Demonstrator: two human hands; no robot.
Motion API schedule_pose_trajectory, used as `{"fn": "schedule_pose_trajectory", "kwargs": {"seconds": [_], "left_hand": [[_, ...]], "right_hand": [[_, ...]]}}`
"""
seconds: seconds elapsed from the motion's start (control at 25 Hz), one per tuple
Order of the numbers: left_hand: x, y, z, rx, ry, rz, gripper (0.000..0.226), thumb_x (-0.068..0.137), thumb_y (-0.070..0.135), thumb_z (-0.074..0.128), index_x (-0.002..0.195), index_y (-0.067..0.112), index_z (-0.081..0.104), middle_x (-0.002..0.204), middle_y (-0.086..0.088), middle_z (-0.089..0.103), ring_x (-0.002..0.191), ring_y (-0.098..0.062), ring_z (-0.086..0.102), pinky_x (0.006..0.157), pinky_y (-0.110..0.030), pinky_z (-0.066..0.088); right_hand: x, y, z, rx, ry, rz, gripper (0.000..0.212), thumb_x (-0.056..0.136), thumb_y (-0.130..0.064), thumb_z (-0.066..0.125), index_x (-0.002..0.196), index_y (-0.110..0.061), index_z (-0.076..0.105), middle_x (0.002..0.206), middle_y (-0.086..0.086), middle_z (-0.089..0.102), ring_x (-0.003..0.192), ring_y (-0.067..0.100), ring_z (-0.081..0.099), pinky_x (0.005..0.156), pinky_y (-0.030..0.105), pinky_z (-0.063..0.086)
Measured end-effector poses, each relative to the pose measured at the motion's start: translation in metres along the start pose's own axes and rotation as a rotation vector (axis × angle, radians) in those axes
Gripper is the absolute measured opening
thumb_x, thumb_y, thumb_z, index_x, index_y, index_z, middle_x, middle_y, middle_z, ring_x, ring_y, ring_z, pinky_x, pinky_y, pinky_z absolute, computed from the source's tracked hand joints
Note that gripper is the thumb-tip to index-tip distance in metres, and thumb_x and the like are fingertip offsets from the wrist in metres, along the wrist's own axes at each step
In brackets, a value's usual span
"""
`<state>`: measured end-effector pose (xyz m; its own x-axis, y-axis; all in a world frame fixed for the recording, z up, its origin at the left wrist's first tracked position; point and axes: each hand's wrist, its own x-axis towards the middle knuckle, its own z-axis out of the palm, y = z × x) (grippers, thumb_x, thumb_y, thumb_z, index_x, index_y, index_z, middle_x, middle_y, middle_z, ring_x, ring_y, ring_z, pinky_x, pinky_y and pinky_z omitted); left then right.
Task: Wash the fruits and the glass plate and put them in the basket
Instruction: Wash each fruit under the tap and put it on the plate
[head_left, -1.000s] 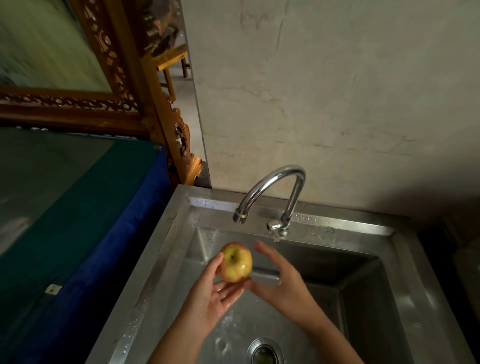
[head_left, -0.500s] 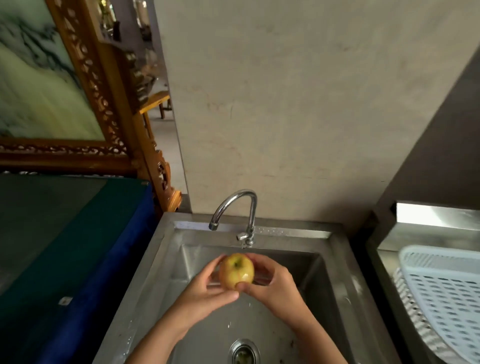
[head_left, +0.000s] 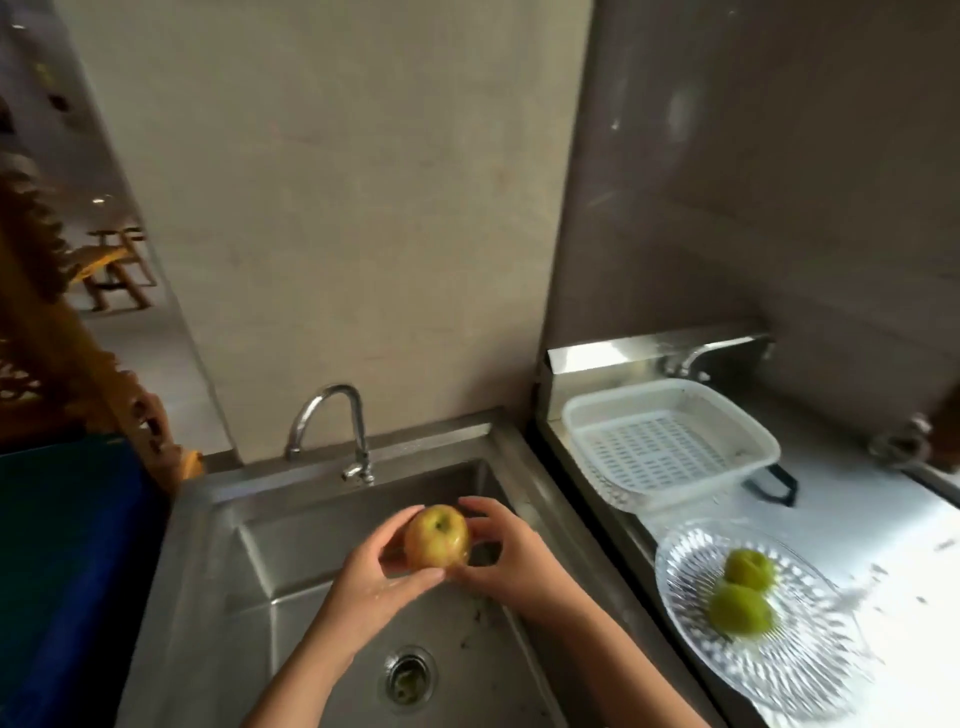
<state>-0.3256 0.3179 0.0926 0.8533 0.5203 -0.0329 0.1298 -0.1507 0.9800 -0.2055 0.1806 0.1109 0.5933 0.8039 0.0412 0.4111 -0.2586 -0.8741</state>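
Observation:
A yellow-red apple (head_left: 437, 536) is held above the steel sink (head_left: 291, 561), below and in front of the tap (head_left: 332, 426). My left hand (head_left: 384, 571) cups it from the left and underneath. My right hand (head_left: 501, 548) grips it from the right. On the counter to the right stands a ribbed glass plate (head_left: 810, 660) with two green fruits (head_left: 740, 608) on it. Behind the plate sits a white perforated plastic basket (head_left: 670, 441) with nothing in it.
The sink drain (head_left: 410, 675) lies under my forearms. A black handle (head_left: 774, 483) pokes out by the basket. A blue and green cloth-covered surface (head_left: 67, 571) borders the sink on the left, with carved wooden furniture (head_left: 62, 364) behind. A wall rises behind the tap.
The view has swung right, bringing the basket, glass plate and green fruits into sight. My right hand has closed onto the apple, which both hands now hold.

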Motion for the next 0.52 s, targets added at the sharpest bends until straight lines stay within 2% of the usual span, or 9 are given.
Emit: {"fn": "schedule_pose_trajectory", "kwargs": {"seconds": [0.16, 0.32, 0.44, 0.52], "left_hand": [[-0.006, 0.006, 0.042, 0.039, -0.106, 0.029, 0.066, 0.061, 0.007, 0.082, 0.119, 0.025, 0.056, 0.119, -0.002, 0.064, 0.109, -0.015, 0.061, 0.089, -0.022, 0.049], [0.001, 0.012, 0.089, 0.052, -0.184, 0.068, 0.064, 0.063, -0.003, 0.079, 0.116, 0.024, 0.056, 0.117, -0.002, 0.064, 0.102, -0.012, 0.063, 0.08, -0.007, 0.048], [0.006, 0.018, 0.134, 0.067, -0.246, 0.086, 0.065, 0.062, -0.006, 0.078, 0.117, 0.022, 0.057, 0.114, 0.0, 0.066, 0.097, -0.006, 0.065, 0.076, -0.004, 0.047], [0.01, 0.021, 0.167, 0.063, -0.284, 0.086, 0.066, 0.06, -0.002, 0.081, 0.114, 0.028, 0.058, 0.113, 0.003, 0.066, 0.099, -0.005, 0.065, 0.075, -0.007, 0.048]], "right_hand": [[-0.042, 0.015, -0.029, -0.028, 0.117, 0.051, 0.061, 0.064, -0.031, 0.078, 0.119, -0.03, 0.053, 0.106, -0.01, 0.069, 0.096, -0.002, 0.062, 0.089, 0.024, 0.051], [-0.071, 0.035, -0.061, -0.031, 0.211, 0.076, 0.058, 0.06, -0.035, 0.077, 0.114, -0.033, 0.056, 0.095, -0.021, 0.063, 0.092, -0.009, 0.059, 0.082, 0.009, 0.046], [-0.093, 0.054, -0.095, -0.074, 0.272, 0.063, 0.057, 0.062, -0.033, 0.078, 0.114, -0.027, 0.057, 0.107, -0.008, 0.064, 0.098, 0.0, 0.058, 0.089, 0.018, 0.047], [-0.108, 0.07, -0.121, -0.062, 0.303, 0.064, 0.056, 0.061, -0.035, 0.077, 0.113, -0.027, 0.058, 0.104, -0.011, 0.065, 0.096, -0.004, 0.058, 0.088, 0.016, 0.047]]}}
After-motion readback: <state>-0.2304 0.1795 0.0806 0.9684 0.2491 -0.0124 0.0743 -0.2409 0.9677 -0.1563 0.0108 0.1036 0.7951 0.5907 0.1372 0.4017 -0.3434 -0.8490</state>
